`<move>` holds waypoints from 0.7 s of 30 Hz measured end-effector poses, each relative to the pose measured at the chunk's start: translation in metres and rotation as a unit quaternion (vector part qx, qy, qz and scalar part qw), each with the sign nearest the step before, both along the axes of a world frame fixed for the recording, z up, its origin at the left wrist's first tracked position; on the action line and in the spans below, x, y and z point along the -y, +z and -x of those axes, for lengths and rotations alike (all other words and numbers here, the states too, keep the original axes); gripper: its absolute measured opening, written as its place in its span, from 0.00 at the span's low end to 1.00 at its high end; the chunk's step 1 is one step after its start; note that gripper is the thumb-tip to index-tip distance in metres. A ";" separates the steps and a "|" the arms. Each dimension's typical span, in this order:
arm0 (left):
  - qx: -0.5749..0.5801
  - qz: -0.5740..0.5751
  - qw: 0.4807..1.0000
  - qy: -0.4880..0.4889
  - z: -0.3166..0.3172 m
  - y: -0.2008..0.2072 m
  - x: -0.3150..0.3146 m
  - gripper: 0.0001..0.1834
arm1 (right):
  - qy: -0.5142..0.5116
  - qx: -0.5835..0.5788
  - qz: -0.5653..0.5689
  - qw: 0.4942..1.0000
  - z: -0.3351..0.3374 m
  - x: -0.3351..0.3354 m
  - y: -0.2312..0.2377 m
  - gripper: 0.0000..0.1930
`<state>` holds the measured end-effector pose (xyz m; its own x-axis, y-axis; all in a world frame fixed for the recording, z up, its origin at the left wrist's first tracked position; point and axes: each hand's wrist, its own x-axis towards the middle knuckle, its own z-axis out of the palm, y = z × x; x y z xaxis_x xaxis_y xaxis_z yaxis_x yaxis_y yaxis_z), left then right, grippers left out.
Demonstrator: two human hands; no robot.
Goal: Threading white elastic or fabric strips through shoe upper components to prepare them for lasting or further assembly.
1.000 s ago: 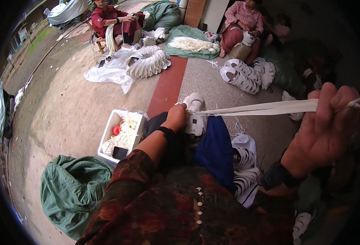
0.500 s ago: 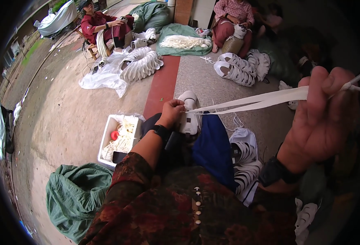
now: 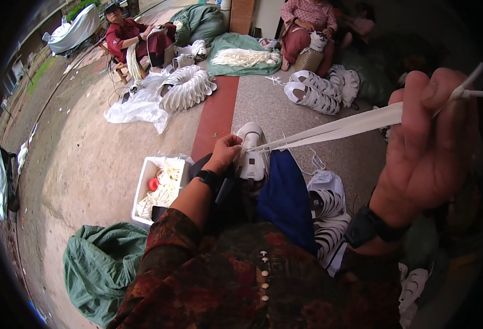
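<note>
A white shoe (image 3: 251,156) sits upright in front of me between my knees, its toe pointing away. From its upper a long white shoelace (image 3: 356,125) runs taut, in strands lying close together, up to the right. My right hand (image 3: 428,142) is closed around the far part of this lace, and the tips stick out past the fingers. At the shoe's left edge my left hand (image 3: 223,154) is pinched closed against the upper. What lies between its fingertips is too small to make out.
On my left stand a white box (image 3: 138,192) of loose laces and a green cloth (image 3: 107,268). A blue cloth (image 3: 285,192) covers my right leg. Bundled white shoes (image 3: 329,214) lie right of it. Farther off, a ring of shoe uppers (image 3: 189,88) lies near seated people.
My right hand has risen a little and shifted slightly left, still gripping the lace. The lace strands have drawn closer together. My left hand stays at the shoe's edge.
</note>
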<state>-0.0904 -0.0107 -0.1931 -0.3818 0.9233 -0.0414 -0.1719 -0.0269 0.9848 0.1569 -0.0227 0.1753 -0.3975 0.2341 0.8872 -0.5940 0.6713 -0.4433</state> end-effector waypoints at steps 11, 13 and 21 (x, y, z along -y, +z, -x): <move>-0.375 -0.218 0.898 -0.076 -0.048 0.066 0.029 0.09 | 0.200 0.050 0.086 0.975 0.029 0.003 0.007 0.12; -0.291 -0.085 0.930 -0.207 -0.032 0.006 0.019 0.09 | 0.277 0.180 0.029 0.943 0.046 0.010 0.001 0.16; -0.373 -0.197 0.887 -0.190 -0.052 0.031 0.021 0.17 | -0.008 0.430 0.398 0.810 0.062 -0.106 -0.232 0.03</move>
<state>-0.0379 -0.0318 -0.1624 0.1737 0.8777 0.4466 0.4533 -0.4739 0.7549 0.0951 0.0836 -0.0571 -0.7796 0.6079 -0.1509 0.1705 -0.0258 -0.9850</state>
